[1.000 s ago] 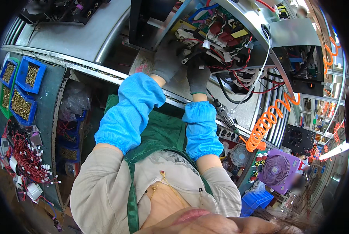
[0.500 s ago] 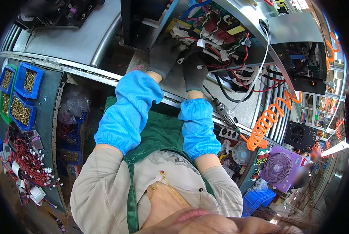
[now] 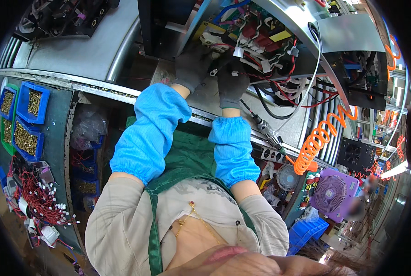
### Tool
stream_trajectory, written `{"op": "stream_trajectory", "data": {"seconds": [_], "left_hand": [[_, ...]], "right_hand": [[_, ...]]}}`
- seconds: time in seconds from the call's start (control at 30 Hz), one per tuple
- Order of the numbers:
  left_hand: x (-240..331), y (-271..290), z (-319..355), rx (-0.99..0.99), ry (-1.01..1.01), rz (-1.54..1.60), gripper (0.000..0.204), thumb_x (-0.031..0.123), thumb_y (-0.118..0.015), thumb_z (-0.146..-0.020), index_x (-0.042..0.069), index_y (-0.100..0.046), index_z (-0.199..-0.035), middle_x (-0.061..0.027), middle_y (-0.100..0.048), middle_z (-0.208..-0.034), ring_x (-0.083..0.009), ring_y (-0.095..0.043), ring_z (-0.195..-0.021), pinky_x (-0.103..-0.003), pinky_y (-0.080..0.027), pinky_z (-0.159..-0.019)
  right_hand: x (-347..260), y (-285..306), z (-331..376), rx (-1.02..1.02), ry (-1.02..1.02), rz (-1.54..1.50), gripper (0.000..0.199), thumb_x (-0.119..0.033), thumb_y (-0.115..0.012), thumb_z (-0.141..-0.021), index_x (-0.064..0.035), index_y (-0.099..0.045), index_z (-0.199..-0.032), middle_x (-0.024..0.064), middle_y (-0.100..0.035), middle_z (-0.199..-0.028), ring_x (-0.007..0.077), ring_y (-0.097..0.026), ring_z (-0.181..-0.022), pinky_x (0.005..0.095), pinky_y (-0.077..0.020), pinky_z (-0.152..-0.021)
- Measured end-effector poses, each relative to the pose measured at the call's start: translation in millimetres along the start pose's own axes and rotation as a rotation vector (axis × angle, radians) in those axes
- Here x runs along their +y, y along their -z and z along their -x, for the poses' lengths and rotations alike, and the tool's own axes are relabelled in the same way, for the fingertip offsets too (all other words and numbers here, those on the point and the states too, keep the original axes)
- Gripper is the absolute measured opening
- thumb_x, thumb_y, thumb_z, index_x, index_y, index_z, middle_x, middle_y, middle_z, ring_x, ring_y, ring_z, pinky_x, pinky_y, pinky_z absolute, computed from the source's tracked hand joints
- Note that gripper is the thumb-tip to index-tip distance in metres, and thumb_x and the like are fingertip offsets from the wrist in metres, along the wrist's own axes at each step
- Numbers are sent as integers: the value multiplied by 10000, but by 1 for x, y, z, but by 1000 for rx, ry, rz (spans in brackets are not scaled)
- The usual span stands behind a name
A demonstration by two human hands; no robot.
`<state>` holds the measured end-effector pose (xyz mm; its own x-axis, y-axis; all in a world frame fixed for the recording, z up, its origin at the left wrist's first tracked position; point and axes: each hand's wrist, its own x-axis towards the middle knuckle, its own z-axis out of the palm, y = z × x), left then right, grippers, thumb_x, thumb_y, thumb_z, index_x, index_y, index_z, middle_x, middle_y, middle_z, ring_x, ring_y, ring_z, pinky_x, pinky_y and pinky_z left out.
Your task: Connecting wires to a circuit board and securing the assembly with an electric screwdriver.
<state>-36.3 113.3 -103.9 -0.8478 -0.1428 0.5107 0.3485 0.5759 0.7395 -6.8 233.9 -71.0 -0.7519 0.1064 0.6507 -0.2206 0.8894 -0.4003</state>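
Observation:
My left hand (image 3: 192, 69), in a dark grey glove, reaches into the open metal housing of an electrical unit, beside its circuit board (image 3: 256, 32). Its fingers are bent and merge with dark parts there, so what they grip is hidden. Close on the right, my right hand (image 3: 232, 85), gloved alike, has its fingers closed at a black cable. A ring terminal (image 3: 213, 72) on that cable shows between both hands. A small white connector (image 3: 235, 73) with red and black wires lies against the right glove. More wires and white plugs (image 3: 238, 52) hang over the board.
A power screwdriver (image 3: 266, 129) lies right of my right forearm, with a coiled orange air hose (image 3: 318, 142). At left, blue bins (image 3: 33, 103) hold brass screws, near a pile of red wire harnesses (image 3: 37, 198). A purple fan unit (image 3: 331, 193) stands at lower right.
My right hand has shifted slightly right, and the white connector beside it has turned. The left hand stays nearly in place. The whole view has tilted a little.

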Motion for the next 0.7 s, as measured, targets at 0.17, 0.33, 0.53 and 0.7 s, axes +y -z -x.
{"op": "stream_trajectory", "data": {"seconds": [0.17, 0.33, 0.53, 0.7], "left_hand": [[1, 2, 0, -18, 17, -29, 231, 308, -625, -776, 132, -658, -922, -99, -620, -912, -292, -587, -882, -386, -477, -751], [3, 2, -2, -14, 22, 7, 238, 318, -610, -787, 120, -654, -911, -95, -618, -912, -289, -582, -887, -386, -474, -744], [9, 12, -4, -122, 28, -46, 227, 281, -595, -807, 104, -645, -939, -129, -593, -966, -306, -563, -927, -402, -464, -769], [9, 17, -5, -57, -119, -36, 179, 244, -601, -777, 131, -665, -901, -96, -607, -956, -296, -595, -852, -387, -487, -716]], "right_hand": [[5, -2, -5, -149, -134, 160, 165, -212, -671, -722, -65, -665, -798, 110, -658, -742, 270, -630, -664, 331, -478, -593], [13, -12, -4, -68, -25, -15, 174, -244, -556, -777, -86, -627, -765, 113, -613, -710, 277, -604, -648, 357, -452, -541], [-4, -3, -11, -186, -83, 85, 196, -204, -541, -803, -36, -634, -764, 170, -625, -748, 322, -608, -671, 359, -456, -568], [-6, -8, -8, -181, -188, 92, 189, -174, -518, -798, -22, -618, -747, 172, -618, -741, 332, -603, -677, 361, -455, -572]]}}
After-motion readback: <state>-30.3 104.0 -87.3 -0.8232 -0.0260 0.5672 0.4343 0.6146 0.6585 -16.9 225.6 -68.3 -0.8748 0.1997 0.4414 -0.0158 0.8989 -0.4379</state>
